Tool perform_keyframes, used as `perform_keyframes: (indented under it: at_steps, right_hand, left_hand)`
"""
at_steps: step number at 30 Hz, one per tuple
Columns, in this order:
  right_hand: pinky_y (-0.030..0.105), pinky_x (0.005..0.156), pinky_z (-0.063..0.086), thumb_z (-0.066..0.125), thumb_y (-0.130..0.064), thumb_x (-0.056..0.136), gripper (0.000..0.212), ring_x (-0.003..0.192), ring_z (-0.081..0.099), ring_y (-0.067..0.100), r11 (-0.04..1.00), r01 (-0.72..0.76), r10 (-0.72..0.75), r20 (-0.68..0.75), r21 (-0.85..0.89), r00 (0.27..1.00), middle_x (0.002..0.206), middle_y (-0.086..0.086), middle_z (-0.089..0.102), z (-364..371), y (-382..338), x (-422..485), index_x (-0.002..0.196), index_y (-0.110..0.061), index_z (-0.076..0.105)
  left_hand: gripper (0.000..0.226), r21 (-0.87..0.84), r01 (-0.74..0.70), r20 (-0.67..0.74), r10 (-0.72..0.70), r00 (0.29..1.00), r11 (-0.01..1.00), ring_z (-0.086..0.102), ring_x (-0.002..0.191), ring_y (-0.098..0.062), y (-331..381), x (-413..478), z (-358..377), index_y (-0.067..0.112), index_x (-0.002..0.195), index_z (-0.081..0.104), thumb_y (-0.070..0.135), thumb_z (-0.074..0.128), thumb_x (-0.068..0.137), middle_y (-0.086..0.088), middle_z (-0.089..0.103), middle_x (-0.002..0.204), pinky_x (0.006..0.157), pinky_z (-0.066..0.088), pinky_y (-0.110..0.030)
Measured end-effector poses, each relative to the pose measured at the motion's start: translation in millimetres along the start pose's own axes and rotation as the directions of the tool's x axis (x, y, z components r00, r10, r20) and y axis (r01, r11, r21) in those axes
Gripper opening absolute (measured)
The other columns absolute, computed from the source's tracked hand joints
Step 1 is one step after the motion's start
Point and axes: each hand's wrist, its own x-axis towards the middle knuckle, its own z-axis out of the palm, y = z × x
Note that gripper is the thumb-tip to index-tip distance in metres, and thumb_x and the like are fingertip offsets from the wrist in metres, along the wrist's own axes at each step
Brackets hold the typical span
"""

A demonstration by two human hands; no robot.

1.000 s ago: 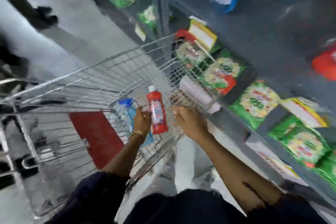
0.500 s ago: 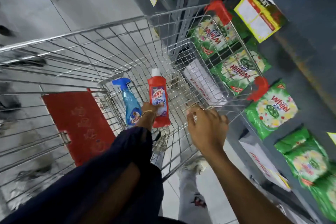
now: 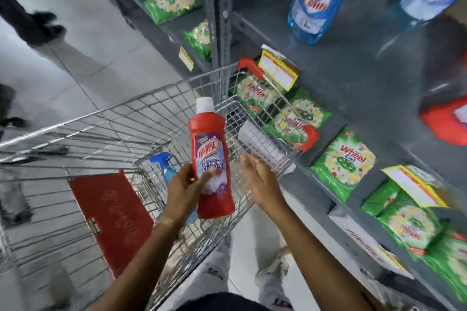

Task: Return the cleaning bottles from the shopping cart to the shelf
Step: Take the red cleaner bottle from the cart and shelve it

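Note:
My left hand grips a red Harpic bottle with a white cap, held upright above the wire shopping cart. A blue spray bottle stands in the cart, partly hidden behind my left hand. My right hand hovers just right of the red bottle, fingers apart, holding nothing. The grey shelf on the right carries blue Colin pouches and a red item.
Green Wheel detergent packs fill the lower shelf beside the cart. The cart's red child-seat flap is on the left. Another person's legs stand in the aisle at upper left. My feet are below on the pale floor.
My left hand has lifted the red bottle up out of the cart. My right hand let go of the cart's rim and moved toward the bottle. The view tilted up toward the shelf.

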Motion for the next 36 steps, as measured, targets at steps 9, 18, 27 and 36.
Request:
perform_keyframes:
  at_steps: [9,18,27,36]
  right_hand:
    - [0.035,0.076,0.059,0.059,-0.036,0.078,0.032,0.093,0.071,0.02,0.811,0.159,-0.175,-0.026,0.563,0.984,0.099,0.001,0.076,-91.2,-29.6,-121.7,0.103,-0.019,0.067]
    - [0.049,0.085,0.055,0.059,-0.017,0.087,0.023,0.097,0.068,0.03,0.792,0.169,0.04,-0.326,0.587,0.944,0.108,0.012,0.071,-165.9,42.6,-200.2,0.109,-0.011,0.065]
    - [0.027,0.057,0.058,0.055,-0.015,0.091,0.015,0.076,0.07,0.016,0.762,0.293,0.06,-0.514,0.578,0.856,0.09,0.005,0.071,-220.9,92.4,-245.0,0.101,-0.007,0.064]
    - [0.025,0.065,0.056,0.059,-0.002,0.087,0.019,0.08,0.068,0.012,0.745,0.535,-0.14,-0.691,0.398,0.709,0.095,0.009,0.071,-286.1,111.1,-250.3,0.105,-0.006,0.062]
  left_hand:
    - [0.04,-0.002,-0.295,0.338,0.279,0.899,0.955,0.073,0.088,-0.027,88.6,-115.5,42.9,0.012,0.103,0.067,0.033,0.075,0.07,-0.01,0.076,0.098,0.076,0.059,-0.041]
    - [0.02,0.036,-0.201,0.646,0.13,0.752,0.979,0.07,0.086,-0.012,81.1,-168.5,137.5,0.018,0.101,0.067,0.015,0.049,0.094,0.003,0.076,0.091,0.075,0.06,-0.028]
    - [0.027,0.093,-0.281,0.761,0.114,0.639,0.955,0.069,0.096,-0.02,82.5,-203.2,219.3,0.008,0.117,0.062,0.017,0.05,0.094,-0.014,0.07,0.113,0.081,0.058,-0.035]
    - [0.021,-0.127,-0.43,0.782,0.357,0.51,0.894,0.065,0.096,-0.016,87.2,-206.8,305.7,0.024,0.101,0.062,0.011,0.048,0.095,0.001,0.069,0.102,0.078,0.057,-0.025]
